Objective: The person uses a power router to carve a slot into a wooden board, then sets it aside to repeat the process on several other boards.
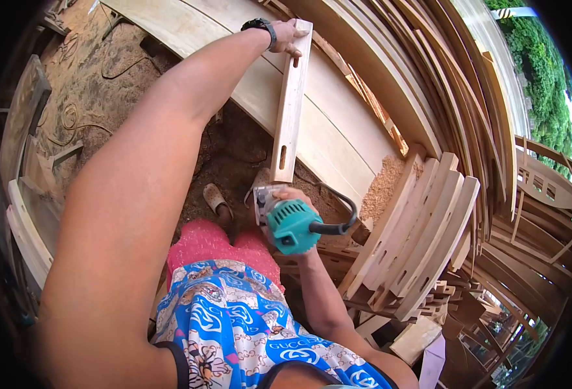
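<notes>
A pale wooden piece (290, 110) with a slot near each end lies across the boards of the bench, its near end jutting past the bench edge. At its far end my left hand (290, 37), with a dark watch on the wrist, grips the wood, fingers over its side and top. My right hand (293, 196) is wrapped round a teal power tool (292, 227) with a black cord, partly hidden behind the tool's body. The tool's clear and metal base is at the near end of the wooden piece; whether they touch is hard to tell.
Wide bench boards (338, 129) run diagonally under the piece. Slotted wooden pieces (406, 233) are stacked at the right, beside wood shavings (384, 188). Long curved planks (428, 78) stand behind. Cords lie on the dusty ground (81, 97) at the left.
</notes>
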A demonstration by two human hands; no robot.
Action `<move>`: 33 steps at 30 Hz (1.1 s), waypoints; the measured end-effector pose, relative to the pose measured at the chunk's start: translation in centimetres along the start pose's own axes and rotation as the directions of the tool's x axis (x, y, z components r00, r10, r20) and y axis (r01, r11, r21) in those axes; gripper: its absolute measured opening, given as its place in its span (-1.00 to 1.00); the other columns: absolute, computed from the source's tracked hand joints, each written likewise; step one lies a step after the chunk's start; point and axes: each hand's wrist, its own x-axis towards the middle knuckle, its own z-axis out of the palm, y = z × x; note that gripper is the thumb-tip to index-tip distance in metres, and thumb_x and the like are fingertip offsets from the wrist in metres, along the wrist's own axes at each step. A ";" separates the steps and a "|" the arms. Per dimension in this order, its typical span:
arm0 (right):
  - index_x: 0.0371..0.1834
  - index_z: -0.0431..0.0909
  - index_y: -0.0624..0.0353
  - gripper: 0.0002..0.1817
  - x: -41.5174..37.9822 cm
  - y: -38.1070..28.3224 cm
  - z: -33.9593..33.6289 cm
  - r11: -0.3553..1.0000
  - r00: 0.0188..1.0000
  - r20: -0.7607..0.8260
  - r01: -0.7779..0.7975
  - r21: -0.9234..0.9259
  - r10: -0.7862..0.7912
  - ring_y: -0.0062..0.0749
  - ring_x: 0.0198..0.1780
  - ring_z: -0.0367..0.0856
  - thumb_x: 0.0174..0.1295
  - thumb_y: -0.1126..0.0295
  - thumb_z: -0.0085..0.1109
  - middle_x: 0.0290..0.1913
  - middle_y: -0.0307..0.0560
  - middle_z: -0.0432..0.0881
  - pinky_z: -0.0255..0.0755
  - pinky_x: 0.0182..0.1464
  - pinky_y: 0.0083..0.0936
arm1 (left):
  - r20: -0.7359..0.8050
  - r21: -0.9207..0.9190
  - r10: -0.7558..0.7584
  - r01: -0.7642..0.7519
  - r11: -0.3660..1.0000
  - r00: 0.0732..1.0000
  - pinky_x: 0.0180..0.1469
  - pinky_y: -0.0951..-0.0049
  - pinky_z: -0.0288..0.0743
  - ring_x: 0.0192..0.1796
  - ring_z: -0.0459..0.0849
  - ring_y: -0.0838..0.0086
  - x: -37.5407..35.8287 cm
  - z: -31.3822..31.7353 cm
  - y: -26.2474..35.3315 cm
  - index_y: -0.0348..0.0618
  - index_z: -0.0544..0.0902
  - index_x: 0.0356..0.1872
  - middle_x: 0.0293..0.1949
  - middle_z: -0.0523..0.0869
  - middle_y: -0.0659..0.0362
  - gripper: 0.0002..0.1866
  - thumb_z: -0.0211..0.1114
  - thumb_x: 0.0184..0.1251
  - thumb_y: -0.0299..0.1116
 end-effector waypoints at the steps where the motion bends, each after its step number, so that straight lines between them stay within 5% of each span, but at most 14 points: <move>1: 0.20 0.54 0.25 -0.39 -0.9 -0.2 0.2 0.981 0.992 -0.028 0.115 -0.158 -0.121 -0.19 0.17 0.67 0.03 0.49 0.56 0.20 0.01 0.58 0.61 0.27 -0.22 | -0.048 -0.043 0.022 -0.024 0.999 0.999 0.51 0.18 0.39 0.46 0.48 -0.10 0.4 1.1 -0.4 0.15 0.39 0.59 0.62 0.19 -0.23 -0.15 0.49 0.32 0.09; 2: 0.21 0.53 0.22 -0.33 -1.6 -0.5 0.3 0.923 0.969 -0.034 0.223 -0.314 -0.245 -0.17 0.20 0.65 -0.04 0.50 0.59 0.19 -0.01 0.58 0.56 0.31 -0.19 | -0.164 -0.106 0.099 -0.117 0.987 0.982 0.48 0.16 0.42 0.43 0.51 -0.12 0.3 2.4 -0.9 -0.08 0.38 0.57 0.53 0.33 -0.27 -0.15 0.48 0.35 0.03; 4: 0.25 0.46 0.18 -0.21 -2.0 -1.4 -0.1 0.913 0.955 -0.051 0.262 -0.313 -0.292 -0.16 0.25 0.61 -0.14 0.48 0.63 0.19 -0.02 0.58 0.47 0.38 -0.16 | -0.379 -0.314 -0.144 0.019 0.949 0.914 0.43 0.10 0.46 0.37 0.55 -0.14 -3.2 4.0 1.7 -0.25 0.38 0.50 0.39 0.49 -0.29 -0.19 0.46 0.36 -0.04; 7: 0.29 0.37 0.17 -0.14 -1.1 -3.3 -1.5 0.819 0.912 -0.097 0.305 -0.486 -0.398 -0.14 0.24 0.60 -0.16 0.42 0.64 0.15 0.02 0.57 0.46 0.40 -0.15 | 0.005 -0.608 -0.609 0.486 0.628 0.793 0.18 0.04 0.61 0.11 0.68 -0.12 -12.4 4.3 10.1 -0.36 0.50 0.13 0.08 0.66 -0.30 -0.38 0.44 0.35 0.00; 9: 0.29 0.39 0.17 -0.17 -0.4 -3.8 -3.3 0.840 0.914 -0.161 0.258 -0.477 -0.373 -0.15 0.28 0.54 -0.11 0.38 0.64 0.20 0.01 0.53 0.44 0.40 -0.16 | 0.387 -0.598 -0.508 0.629 0.496 0.769 0.05 0.07 0.68 0.00 0.81 -0.01 -18.5 5.2 12.9 -0.43 0.70 -0.11 -0.09 0.80 -0.31 -0.26 0.29 0.40 0.29; 13: 0.36 0.39 0.19 -0.13 2.3 -6.8 -5.3 0.863 0.848 -0.315 0.275 -0.425 -0.425 -0.21 0.31 0.49 -0.07 0.37 0.66 0.25 -0.04 0.48 0.39 0.42 -0.13 | 0.468 -0.656 -0.422 0.625 0.423 0.777 0.10 0.12 0.67 0.05 0.82 0.12 -23.4 13.1 15.5 -0.38 0.73 -0.03 -0.03 0.80 -0.27 -0.32 0.33 0.39 0.23; 15: 0.33 0.40 0.19 -0.18 3.8 -6.7 -6.9 0.859 0.826 -0.353 0.273 -0.432 -0.440 -0.16 0.38 0.46 -0.10 0.55 0.54 0.24 -0.03 0.50 0.41 0.43 -0.09 | 0.494 -0.790 -0.072 0.413 -0.454 0.867 0.11 0.20 0.66 0.06 0.80 0.20 -23.0 18.1 15.1 -0.34 0.65 0.14 0.04 0.79 -0.16 -0.39 0.45 0.35 0.03; 18: 0.34 0.41 0.17 -0.17 7.2 -7.1 -7.4 0.876 0.806 -0.390 0.303 -0.375 -0.446 -0.18 0.38 0.45 -0.12 0.61 0.54 0.26 -0.04 0.50 0.41 0.44 -0.10 | 0.312 -0.812 0.013 0.274 -0.515 0.950 0.12 0.27 0.64 0.07 0.78 0.29 -23.4 18.1 15.1 -0.27 0.56 0.22 0.09 0.77 -0.04 -0.40 0.55 0.27 -0.17; 19: 0.33 0.42 0.18 -0.17 8.5 -7.3 -7.6 0.868 0.806 -0.376 0.311 -0.388 -0.457 -0.18 0.36 0.48 -0.14 0.65 0.52 0.25 -0.04 0.52 0.46 0.40 -0.13 | 0.294 -0.916 -0.110 0.247 -0.316 0.950 0.13 0.22 0.65 0.08 0.79 0.16 -23.8 17.3 15.5 -0.30 0.55 0.22 0.07 0.78 -0.12 -0.35 0.58 0.21 -0.15; 20: 0.33 0.44 0.19 -0.16 9.8 -7.3 -7.5 0.852 0.779 -0.386 0.346 -0.393 -0.494 -0.21 0.31 0.53 -0.16 0.69 0.52 0.23 -0.03 0.55 0.51 0.36 -0.20 | 0.293 -0.915 -0.107 0.246 -0.320 0.950 0.13 0.22 0.65 0.08 0.79 0.16 -24.6 16.7 16.4 -0.30 0.55 0.22 0.07 0.78 -0.12 -0.35 0.58 0.21 -0.15; 22: 0.32 0.46 0.19 -0.16 12.3 -7.0 -7.9 0.816 0.768 -0.362 0.343 -0.465 -0.529 -0.24 0.24 0.59 -0.17 0.71 0.54 0.19 -0.03 0.59 0.55 0.32 -0.24 | 0.225 -0.772 -0.571 0.502 0.390 0.789 0.14 0.12 0.64 0.06 0.76 -0.06 -27.4 10.9 19.1 -0.36 0.51 0.24 0.02 0.76 -0.24 -0.25 0.58 0.17 -0.06; 23: 0.31 0.46 0.20 -0.17 13.6 -6.6 -8.2 0.822 0.771 -0.360 0.351 -0.449 -0.525 -0.26 0.22 0.60 -0.16 0.70 0.55 0.17 -0.05 0.61 0.55 0.32 -0.26 | 0.021 -0.829 -0.610 0.355 0.433 0.792 0.17 0.05 0.61 0.09 0.72 -0.20 -28.5 12.3 19.7 -0.38 0.46 0.30 0.03 0.72 -0.33 -0.18 0.58 0.12 -0.07; 26: 0.13 0.61 0.24 -0.35 17.9 -6.6 -8.0 0.867 0.779 -0.411 0.330 -0.374 -0.474 -0.37 -0.05 0.72 -0.14 0.56 0.63 -0.06 -0.16 0.72 0.64 0.15 -0.37 | -0.128 -0.782 -0.630 0.313 0.540 0.766 0.15 0.03 0.62 0.09 0.73 -0.16 -30.9 15.1 21.2 -0.35 0.43 0.34 0.02 0.73 -0.29 -0.13 0.59 0.05 -0.10; 33: 0.06 0.64 0.23 -0.41 26.3 -5.2 -8.8 0.834 0.766 -0.415 0.278 -0.477 -0.492 -0.39 -0.07 0.70 -0.16 0.61 0.56 -0.09 -0.19 0.71 0.55 0.12 -0.42 | 0.169 -0.788 -0.597 0.471 0.396 0.784 0.09 -0.10 0.65 -0.02 0.76 -0.23 -32.5 15.0 23.0 -0.16 0.40 0.37 -0.08 0.78 -0.28 -0.21 0.45 0.05 -0.20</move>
